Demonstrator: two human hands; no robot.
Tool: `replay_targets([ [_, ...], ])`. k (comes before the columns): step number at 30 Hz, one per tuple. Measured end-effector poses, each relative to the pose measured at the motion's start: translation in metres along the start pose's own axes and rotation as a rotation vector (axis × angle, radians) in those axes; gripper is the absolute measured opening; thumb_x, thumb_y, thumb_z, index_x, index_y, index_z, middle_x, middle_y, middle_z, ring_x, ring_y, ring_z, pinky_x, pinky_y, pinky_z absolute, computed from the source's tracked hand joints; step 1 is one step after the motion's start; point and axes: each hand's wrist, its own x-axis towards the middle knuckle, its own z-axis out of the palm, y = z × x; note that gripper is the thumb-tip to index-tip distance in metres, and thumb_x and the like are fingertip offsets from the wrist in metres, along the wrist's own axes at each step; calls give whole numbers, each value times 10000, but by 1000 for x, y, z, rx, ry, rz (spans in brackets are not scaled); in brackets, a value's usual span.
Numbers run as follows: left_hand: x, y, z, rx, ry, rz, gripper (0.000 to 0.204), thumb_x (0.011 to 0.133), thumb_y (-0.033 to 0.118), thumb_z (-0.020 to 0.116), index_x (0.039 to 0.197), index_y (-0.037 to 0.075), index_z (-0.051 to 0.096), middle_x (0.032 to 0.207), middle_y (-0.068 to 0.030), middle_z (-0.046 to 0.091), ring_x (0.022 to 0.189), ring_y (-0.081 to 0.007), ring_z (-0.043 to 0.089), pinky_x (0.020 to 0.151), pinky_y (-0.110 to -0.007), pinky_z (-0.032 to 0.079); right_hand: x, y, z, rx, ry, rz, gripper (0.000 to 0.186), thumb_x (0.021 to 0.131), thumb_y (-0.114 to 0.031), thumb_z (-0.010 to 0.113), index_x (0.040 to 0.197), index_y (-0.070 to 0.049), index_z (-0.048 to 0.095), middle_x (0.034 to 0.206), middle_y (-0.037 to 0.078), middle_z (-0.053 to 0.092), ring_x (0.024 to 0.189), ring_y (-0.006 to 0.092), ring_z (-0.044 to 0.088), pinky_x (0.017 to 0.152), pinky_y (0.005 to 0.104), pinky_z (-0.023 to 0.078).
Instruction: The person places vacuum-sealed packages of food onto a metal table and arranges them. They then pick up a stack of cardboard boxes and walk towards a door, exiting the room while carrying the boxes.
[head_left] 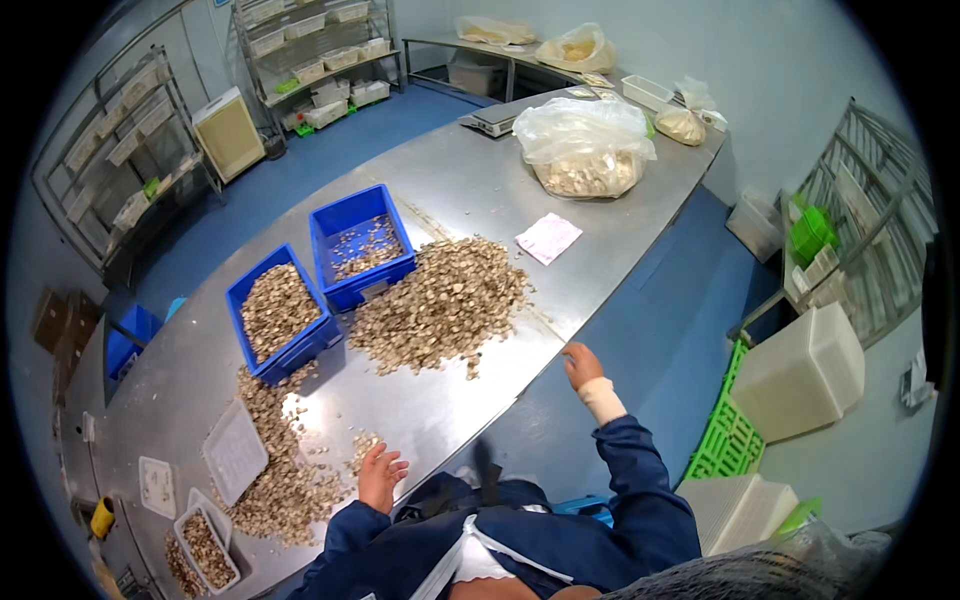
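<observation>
My left hand [380,478] is open, fingers apart and holding nothing, at the table's near edge. Just beyond it lies a small scatter of pale dried slices [364,449]. My right hand [583,367], with a beige cuff at the wrist, is by the table edge further right; its fingers bend inward, and their tips are partly hidden. A large heap of brownish dried slices [445,305] spreads ahead of both hands. Behind it stands a blue bin [318,215] with a thin layer of slices, and left of that a fuller blue bin [240,318].
More slices [285,490] and a white tray [232,450] lie to the left, near a filled white basket [182,532]. Further off are a pink paper [549,238], a bulging plastic bag [580,130] and a scale [494,120]. A green crate [725,435] and white bins [800,370] stand right.
</observation>
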Motion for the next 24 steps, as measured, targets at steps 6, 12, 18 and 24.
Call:
replay_targets([
  [6, 24, 12, 43, 103, 42, -1, 338, 828, 133, 534, 1131, 55, 407, 942, -96, 555, 790, -229, 582, 658, -307, 482, 132, 64, 10, -89, -6, -12, 234, 698, -53, 528, 924, -28, 582, 1119, 154, 518, 1013, 331, 488, 887, 385, 398],
  [12, 33, 15, 81, 51, 328, -4, 290, 809, 135, 543, 1074, 62, 453, 939, -85, 554, 802, -216, 566, 705, -322, 456, 265, 142, 60, -190, -108, -55, 295, 737, -116, 528, 1016, -23, 551, 1123, 197, 505, 1038, 345, 471, 901, 386, 385],
  [18, 19, 42, 209, -358, 579, -201, 346, 816, 124, 549, 1127, 15, 445, 976, -128, 555, 851, -259, 562, 743, -349, 464, 333, 162, 114, -205, -368, -33, 272, 683, -116, 562, 929, -5, 539, 1025, 214, 528, 990, 381, 472, 861, 416, 389],
  [24, 8, 39, 235, -380, 661, -98, 260, 870, 131, 505, 1096, 9, 463, 964, -125, 557, 830, -228, 569, 737, -335, 476, 339, 217, 124, -391, -280, -285, 139, 752, -168, 555, 793, -35, 556, 845, 173, 565, 861, 351, 533, 741, 422, 437],
])
